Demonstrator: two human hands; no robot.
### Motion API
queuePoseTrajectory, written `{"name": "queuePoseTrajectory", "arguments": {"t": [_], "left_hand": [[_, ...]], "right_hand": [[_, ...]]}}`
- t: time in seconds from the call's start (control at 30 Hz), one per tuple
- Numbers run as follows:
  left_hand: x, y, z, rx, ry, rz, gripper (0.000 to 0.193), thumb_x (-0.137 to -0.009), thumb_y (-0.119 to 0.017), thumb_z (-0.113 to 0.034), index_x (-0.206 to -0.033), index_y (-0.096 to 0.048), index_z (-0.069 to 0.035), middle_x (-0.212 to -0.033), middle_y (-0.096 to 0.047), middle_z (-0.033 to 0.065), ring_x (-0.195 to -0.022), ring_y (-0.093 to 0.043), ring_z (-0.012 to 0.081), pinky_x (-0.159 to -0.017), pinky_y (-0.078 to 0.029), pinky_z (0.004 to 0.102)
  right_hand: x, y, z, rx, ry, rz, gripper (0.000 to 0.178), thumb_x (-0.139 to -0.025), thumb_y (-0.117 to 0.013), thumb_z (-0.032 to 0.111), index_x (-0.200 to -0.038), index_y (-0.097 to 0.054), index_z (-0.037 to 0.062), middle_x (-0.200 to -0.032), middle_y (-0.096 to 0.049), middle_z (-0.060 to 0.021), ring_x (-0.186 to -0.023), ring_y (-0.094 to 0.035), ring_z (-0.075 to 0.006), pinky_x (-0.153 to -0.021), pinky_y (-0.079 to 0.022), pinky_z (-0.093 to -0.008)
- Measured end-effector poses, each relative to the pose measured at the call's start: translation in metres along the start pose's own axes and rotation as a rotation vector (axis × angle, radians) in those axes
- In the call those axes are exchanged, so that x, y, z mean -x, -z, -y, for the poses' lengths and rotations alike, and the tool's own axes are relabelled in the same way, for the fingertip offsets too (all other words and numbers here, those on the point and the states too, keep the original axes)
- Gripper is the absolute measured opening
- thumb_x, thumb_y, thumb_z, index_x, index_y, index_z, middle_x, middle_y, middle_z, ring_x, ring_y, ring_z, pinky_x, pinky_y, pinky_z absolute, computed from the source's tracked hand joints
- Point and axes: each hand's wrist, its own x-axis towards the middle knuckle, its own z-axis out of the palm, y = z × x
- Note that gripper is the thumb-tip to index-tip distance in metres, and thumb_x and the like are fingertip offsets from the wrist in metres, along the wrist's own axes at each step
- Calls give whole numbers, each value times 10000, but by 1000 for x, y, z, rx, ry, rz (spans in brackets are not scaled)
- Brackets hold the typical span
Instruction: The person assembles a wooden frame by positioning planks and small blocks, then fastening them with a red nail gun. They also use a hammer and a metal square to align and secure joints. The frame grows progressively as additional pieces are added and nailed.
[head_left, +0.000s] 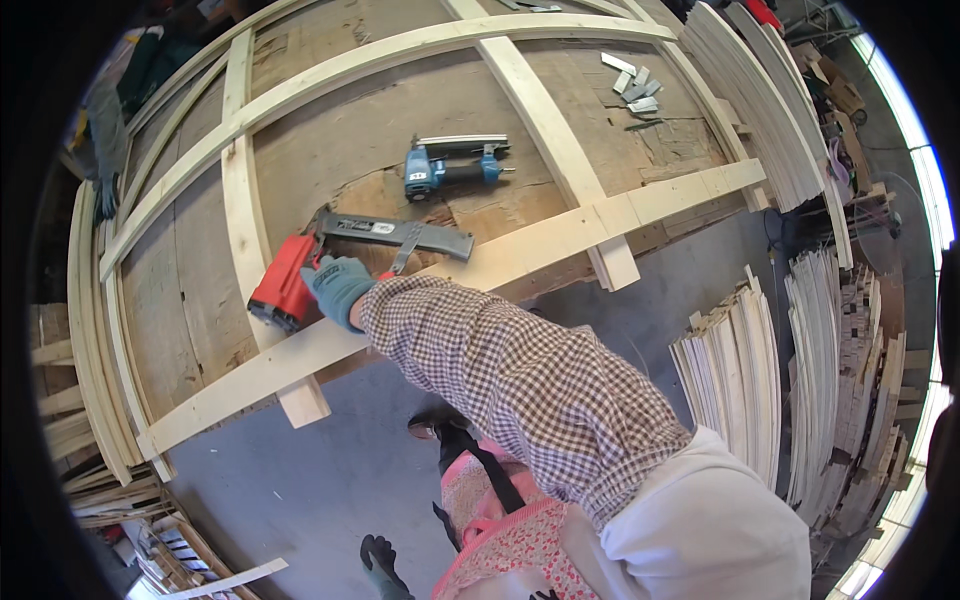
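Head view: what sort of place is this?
Probably a woodworking shop: there is a slatted timber frame on a worktop, a red nail gun and blue air tool, and stacked wood strips to the right.

Red nail gun (281,284) — partly hidden by right grip (340,284), left grip (383,566) — cropped below

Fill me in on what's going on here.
A person in work gloves grips a red nail gun with the right hand, near the pale board that lies across the near end of a wooden frame. The left hand hangs low, away from the frame, with nothing visible in it. A blue nail gun lies unheld between two crosspieces, and small metal strips sit farther off.
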Motion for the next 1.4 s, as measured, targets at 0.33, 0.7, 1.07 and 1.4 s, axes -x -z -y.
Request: {"name": "queuePoseTrajectory", "arguments": {"t": [0.33,0.7,1.07,1.4], "left_hand": [[114,-311,-43,-357,-774,125,417,-882,-552,-87,-1270,-437,14,-1187,-551,144,-1069,-541,236,-898,-425,347],[204,-579,-164,-1376,-1536,411,784,-711,-703,-203,-1366,-314,-16,-1379,-351,205,-1312,-268,368,-1075,-215,460],[161,-672,-137,-1744,-1177,201,1026,-437,-832,-290,-1298,-329,-47,-1168,-439,138,-1171,-371,331,-1090,-162,493],[176,-688,-149,-1735,-1065,235,857,-449,-800,-255,-1182,-401,-61,-1145,-439,143,-1152,-375,351,-1086,-166,508]], "right_hand": [[236,160,-369,-499,-149,-546,346,-829,-587,174,-1147,-561,39,-967,-604,-156,-871,-608,-294,-773,-490,-357],[583,203,-592,-933,-1245,-937,385,-828,-616,167,-1181,-560,23,-1049,-637,-77,-851,-587,-131,-702,-471,-249],[495,303,-853,-668,-1084,-957,430,-820,-638,187,-1220,-547,60,-1005,-650,-61,-788,-598,-103,-658,-482,-229],[324,351,-1031,40,-1305,-335,847,-716,-661,535,-1390,-342,132,-1375,-407,-160,-1272,-389,-312,-1044,-314,-439]]}}
